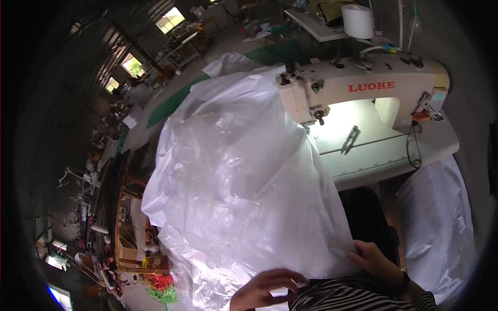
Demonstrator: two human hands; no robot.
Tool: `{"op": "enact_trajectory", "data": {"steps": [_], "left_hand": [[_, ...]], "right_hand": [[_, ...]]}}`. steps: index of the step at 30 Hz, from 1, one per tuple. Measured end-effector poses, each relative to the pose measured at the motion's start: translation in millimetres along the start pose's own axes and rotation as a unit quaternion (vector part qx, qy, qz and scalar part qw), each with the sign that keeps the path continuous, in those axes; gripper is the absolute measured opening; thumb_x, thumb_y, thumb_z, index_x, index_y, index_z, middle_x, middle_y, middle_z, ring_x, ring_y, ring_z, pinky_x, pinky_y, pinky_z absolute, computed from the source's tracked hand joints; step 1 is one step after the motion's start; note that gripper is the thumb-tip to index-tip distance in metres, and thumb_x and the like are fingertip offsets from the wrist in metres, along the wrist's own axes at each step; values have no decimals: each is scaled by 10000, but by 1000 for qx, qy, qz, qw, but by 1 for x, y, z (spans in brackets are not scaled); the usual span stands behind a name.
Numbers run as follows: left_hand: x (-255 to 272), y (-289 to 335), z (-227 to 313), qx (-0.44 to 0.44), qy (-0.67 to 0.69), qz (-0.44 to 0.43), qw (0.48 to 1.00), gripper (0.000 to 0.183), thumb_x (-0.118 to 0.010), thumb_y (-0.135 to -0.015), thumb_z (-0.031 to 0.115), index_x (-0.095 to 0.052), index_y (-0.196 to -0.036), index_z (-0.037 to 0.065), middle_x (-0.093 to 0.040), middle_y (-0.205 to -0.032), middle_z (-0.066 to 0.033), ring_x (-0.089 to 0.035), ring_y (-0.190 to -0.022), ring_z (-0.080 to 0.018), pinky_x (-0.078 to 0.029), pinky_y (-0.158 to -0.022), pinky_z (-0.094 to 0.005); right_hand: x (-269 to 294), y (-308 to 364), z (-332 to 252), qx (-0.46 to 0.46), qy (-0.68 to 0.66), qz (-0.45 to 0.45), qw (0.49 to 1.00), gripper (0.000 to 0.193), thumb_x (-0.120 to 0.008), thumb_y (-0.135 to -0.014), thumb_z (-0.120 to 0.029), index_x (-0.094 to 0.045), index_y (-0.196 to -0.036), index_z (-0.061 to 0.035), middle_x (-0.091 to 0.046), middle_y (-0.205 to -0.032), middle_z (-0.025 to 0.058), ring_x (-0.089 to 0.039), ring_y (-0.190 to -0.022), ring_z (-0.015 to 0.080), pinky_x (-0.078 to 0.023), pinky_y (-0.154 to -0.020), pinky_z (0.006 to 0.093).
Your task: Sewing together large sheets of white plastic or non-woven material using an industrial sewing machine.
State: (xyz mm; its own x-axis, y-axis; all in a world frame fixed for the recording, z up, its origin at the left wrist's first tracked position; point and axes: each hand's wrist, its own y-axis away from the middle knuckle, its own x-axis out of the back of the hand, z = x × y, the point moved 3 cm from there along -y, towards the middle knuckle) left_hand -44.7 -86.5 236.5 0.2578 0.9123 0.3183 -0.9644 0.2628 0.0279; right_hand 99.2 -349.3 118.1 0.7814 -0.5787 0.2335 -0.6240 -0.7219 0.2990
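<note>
A large, glossy white plastic sheet [233, 155] spreads from the sewing machine [363, 85] down to my lap. Part of it passes under the machine's needle area, where a lamp glows; the needle itself is too small to make out. At the sheet's near right edge, my right hand [374, 260] is closed on the material, thumb on top. My left hand [268, 287] is at the near edge with fingers bent toward the thumb, pinching the sheet; its fingertips are partly hidden. A pair of thread snips [350, 139] lies on the machine bed, right of the needle.
More white sheeting [438, 228] hangs right of the machine table [373, 168]. A white thread cone [358, 22] stands behind the machine. Left are a wooden rack [120, 220] and red and green strands [162, 287]. Green cloth [168, 103] lies beyond the sheet.
</note>
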Motion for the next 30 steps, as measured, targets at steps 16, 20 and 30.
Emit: {"op": "enact_trajectory", "data": {"steps": [16, 20, 30], "left_hand": [[-16, -13, -59, 136, -342, 312, 876, 299, -761, -809, 100, -650, -1082, 46, -694, -1085, -140, -687, -923, -328, -548, -833, -386], [-74, -54, -75, 77, -416, 220, 879, 296, -743, -815, 246, -650, -1052, 94, -686, -963, -81, -670, -857, -305, -498, -845, -423], [-133, -68, -74, -93, -181, 0, 979, 136, -702, -854, 149, -688, -979, 100, -696, -911, -61, -675, -842, -253, -500, -794, -358]], "right_hand": [[-1, 10, 4, 10, 2, 23, 1000, 305, -639, -955, -225, -626, -1165, -4, -682, -868, 175, -681, -767, 249, -504, -717, 341], [-2, 9, 7, 20, 17, 1, 1000, 320, -641, -957, -250, -633, -1167, -10, -697, -925, 177, -703, -825, 269, -515, -758, 337], [-4, -8, -19, 75, 62, 116, 988, 541, -625, -969, -266, -461, -1404, 11, -695, -991, 246, -714, -841, 346, -544, -783, 364]]}}
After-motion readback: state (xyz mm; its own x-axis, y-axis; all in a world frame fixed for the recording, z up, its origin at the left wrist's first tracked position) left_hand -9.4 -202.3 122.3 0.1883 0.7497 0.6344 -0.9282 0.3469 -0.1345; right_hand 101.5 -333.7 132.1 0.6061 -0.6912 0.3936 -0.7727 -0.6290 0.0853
